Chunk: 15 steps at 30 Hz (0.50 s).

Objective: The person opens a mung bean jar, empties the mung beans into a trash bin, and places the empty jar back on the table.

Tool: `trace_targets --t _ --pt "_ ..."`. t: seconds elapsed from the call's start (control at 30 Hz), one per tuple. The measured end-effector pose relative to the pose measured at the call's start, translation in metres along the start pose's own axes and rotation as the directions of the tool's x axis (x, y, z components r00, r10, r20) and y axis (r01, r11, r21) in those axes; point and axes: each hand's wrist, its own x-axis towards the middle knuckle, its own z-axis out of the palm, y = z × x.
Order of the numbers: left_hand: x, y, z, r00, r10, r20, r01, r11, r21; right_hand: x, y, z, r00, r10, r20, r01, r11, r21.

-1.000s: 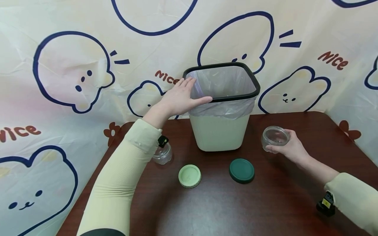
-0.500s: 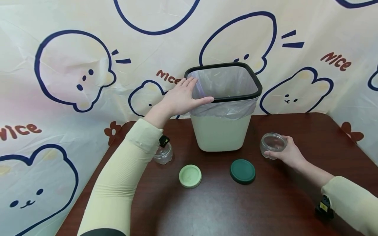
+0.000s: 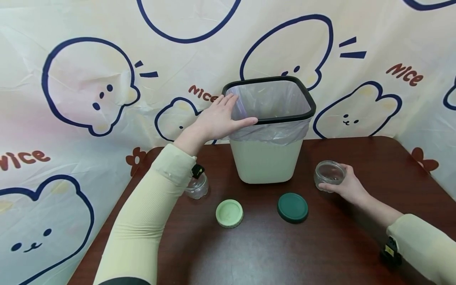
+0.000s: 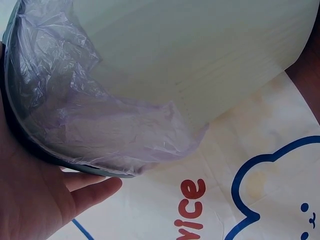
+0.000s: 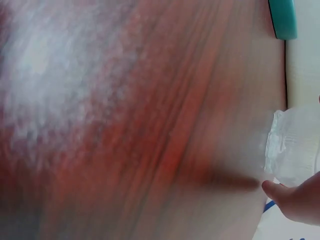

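Observation:
A pale green trash bin (image 3: 265, 160) with a black rim stands at the back middle of the table, lined with a translucent plastic bag (image 3: 276, 133). My left hand (image 3: 218, 119) rests on the rim's front left corner, fingers straight and thumb stretched along the front edge. In the left wrist view its fingers reach past the rim. On the right, my right hand (image 3: 350, 186) grips a clear lidless jar (image 3: 329, 174) from the side, low at the table top. The right wrist view shows only part of this jar, with one fingertip beside its base.
A light green lid (image 3: 229, 213) and a dark green lid (image 3: 292, 207) lie in front of the bin. Another clear jar (image 3: 197, 187) stands left of it, partly hidden by my left wrist. A curtain (image 3: 92, 87) with cartoon drawings hangs behind the table (image 3: 256, 257).
My right hand has lowered the jar to the table top and shifted it slightly nearer, staying still over the last half second. My left hand has kept its place on the rim.

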Motion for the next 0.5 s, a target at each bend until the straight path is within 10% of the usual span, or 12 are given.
trace_targets --t 0.3,0.5 --pt "0.002 0.001 0.002 1.000 -0.007 -0.020 0.007 1.000 -0.013 -0.003 -0.016 -0.018 0.998 -0.058 0.004 0.057 0.985 -0.163" --pt "-0.002 -0.001 0.007 0.997 -0.013 -0.082 0.012 1.000 -0.016 -0.008 -0.037 -0.026 0.969 -0.247 0.000 0.229 0.900 -0.371"
